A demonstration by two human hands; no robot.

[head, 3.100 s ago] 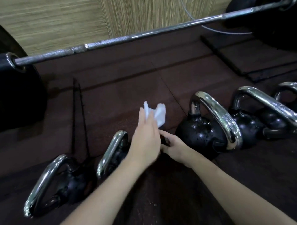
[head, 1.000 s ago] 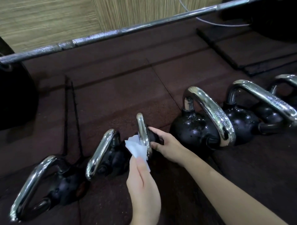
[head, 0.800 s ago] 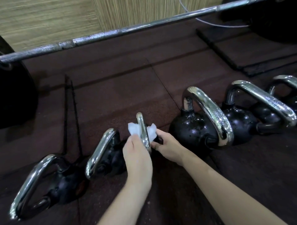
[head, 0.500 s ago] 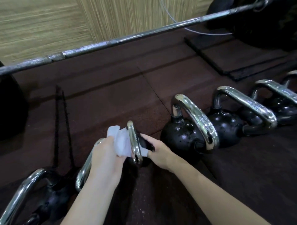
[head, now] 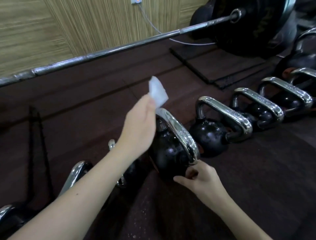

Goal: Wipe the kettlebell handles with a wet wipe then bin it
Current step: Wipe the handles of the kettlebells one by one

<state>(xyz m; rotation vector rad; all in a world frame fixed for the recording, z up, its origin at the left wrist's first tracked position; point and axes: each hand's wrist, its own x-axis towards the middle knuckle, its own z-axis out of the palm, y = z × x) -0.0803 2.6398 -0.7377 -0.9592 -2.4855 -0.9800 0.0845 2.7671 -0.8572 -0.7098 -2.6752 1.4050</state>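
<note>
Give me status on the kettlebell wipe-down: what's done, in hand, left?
Done: can't confirm any handle as finished from this frame. In hand: the left hand holds the wet wipe against the top of the chrome handle of the kettlebell that the right hand steadies at its base. Left: likely the row of kettlebells to the right, then binning the wipe; no bin is in view.

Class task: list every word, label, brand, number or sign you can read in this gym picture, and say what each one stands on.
None can be read.
Weight plate: faint yellowish lettering on its black face, too blurred to read.
Wall socket: an orange spot, no legible text.
Kettlebells, wipe, barbell bar: no markings visible.
</note>
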